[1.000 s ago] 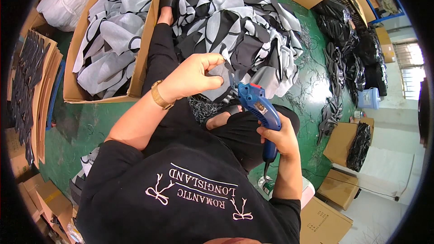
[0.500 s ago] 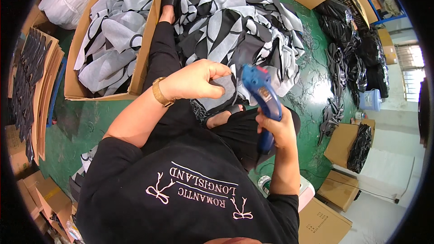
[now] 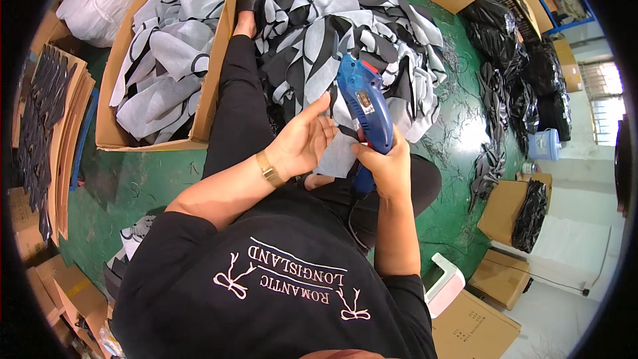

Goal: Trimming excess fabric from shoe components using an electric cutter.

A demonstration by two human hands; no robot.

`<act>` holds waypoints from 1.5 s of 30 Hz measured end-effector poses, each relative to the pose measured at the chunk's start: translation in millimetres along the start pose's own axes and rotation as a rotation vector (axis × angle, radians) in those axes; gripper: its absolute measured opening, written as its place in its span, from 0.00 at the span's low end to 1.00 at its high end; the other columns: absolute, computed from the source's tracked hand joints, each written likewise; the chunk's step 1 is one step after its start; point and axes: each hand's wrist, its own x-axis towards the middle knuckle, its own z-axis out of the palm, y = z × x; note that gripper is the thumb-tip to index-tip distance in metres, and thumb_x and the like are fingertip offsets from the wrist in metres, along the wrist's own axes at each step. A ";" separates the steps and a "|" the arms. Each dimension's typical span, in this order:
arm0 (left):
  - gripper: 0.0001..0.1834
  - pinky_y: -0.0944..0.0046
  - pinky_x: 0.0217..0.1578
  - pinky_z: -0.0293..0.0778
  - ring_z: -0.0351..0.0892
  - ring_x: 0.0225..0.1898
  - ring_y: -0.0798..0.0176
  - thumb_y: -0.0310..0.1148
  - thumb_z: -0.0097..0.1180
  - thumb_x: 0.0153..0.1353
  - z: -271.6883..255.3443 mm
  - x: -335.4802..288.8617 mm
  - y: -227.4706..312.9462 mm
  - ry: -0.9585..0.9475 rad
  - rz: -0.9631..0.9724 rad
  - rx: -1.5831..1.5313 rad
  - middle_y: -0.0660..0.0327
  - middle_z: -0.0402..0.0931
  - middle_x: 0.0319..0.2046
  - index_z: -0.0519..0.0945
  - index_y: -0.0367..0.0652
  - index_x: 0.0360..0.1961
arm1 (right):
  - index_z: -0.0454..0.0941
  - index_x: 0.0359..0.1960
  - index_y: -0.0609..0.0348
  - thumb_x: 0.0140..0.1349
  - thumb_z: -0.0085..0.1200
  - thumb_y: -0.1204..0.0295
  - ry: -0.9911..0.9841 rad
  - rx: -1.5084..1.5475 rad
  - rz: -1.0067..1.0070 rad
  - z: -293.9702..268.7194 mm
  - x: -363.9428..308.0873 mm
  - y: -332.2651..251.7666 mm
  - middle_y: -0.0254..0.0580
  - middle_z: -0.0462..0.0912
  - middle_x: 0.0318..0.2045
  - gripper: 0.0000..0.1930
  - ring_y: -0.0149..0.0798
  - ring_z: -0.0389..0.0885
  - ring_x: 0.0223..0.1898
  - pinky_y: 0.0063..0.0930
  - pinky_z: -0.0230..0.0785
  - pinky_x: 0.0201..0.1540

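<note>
My right hand (image 3: 385,163) is wrapped round the handle of a blue electric fabric cutter (image 3: 365,103), its head pointing away from me towards the fabric heap. To its left my left hand (image 3: 304,143), a gold watch on the wrist, turns its palm up with the thumb stretched out and the fingers loosely curled. A light grey fabric piece (image 3: 336,158) with a dark edge hangs between the two hands, by the left fingertips. Whether those fingers touch it, I cannot make out. Beyond lies a large heap of grey and black fabric pieces (image 3: 319,50).
At the left stands a cardboard box (image 3: 149,143) filled with similar pieces. Black plastic bags (image 3: 548,86) and a pale blue bucket (image 3: 545,146) line the right side. Thin dark scraps litter the green floor (image 3: 458,153). A cord runs from the cutter past my leg.
My left hand has drawn nearer to me and turned palm up. The cutter has shifted left and a little farther away. The grey fabric piece now hangs lower between my hands.
</note>
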 end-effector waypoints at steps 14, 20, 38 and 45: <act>0.12 0.61 0.43 0.80 0.81 0.41 0.63 0.36 0.53 0.65 13.0 1.7 40.2 -0.001 0.284 0.173 0.60 0.80 0.41 0.76 0.41 0.45 | 0.74 0.39 0.67 0.47 0.61 0.80 0.011 0.231 0.152 -29.6 -15.4 12.9 0.38 0.78 0.30 0.16 0.30 0.78 0.29 0.23 0.71 0.35; 0.11 0.62 0.40 0.80 0.81 0.41 0.64 0.32 0.55 0.64 13.5 1.4 38.8 0.122 0.462 0.268 0.60 0.80 0.40 0.76 0.40 0.45 | 0.73 0.39 0.68 0.48 0.59 0.77 -0.107 0.211 0.237 -41.6 -38.9 12.1 0.38 0.76 0.25 0.16 0.32 0.76 0.22 0.25 0.73 0.27; 0.13 0.67 0.41 0.77 0.79 0.39 0.68 0.23 0.60 0.56 21.6 -7.9 36.9 0.075 0.553 0.609 0.62 0.79 0.38 0.77 0.39 0.44 | 0.73 0.39 0.69 0.47 0.60 0.79 -0.126 0.197 0.293 -39.7 -42.5 12.8 0.39 0.76 0.24 0.16 0.32 0.76 0.20 0.24 0.71 0.22; 0.14 0.69 0.41 0.74 0.78 0.38 0.70 0.22 0.61 0.53 22.1 -11.1 53.3 0.051 0.536 0.878 0.64 0.79 0.37 0.77 0.38 0.42 | 0.74 0.38 0.68 0.47 0.59 0.80 -0.188 0.114 0.299 -55.3 -39.2 0.9 0.38 0.76 0.26 0.15 0.30 0.75 0.21 0.24 0.71 0.23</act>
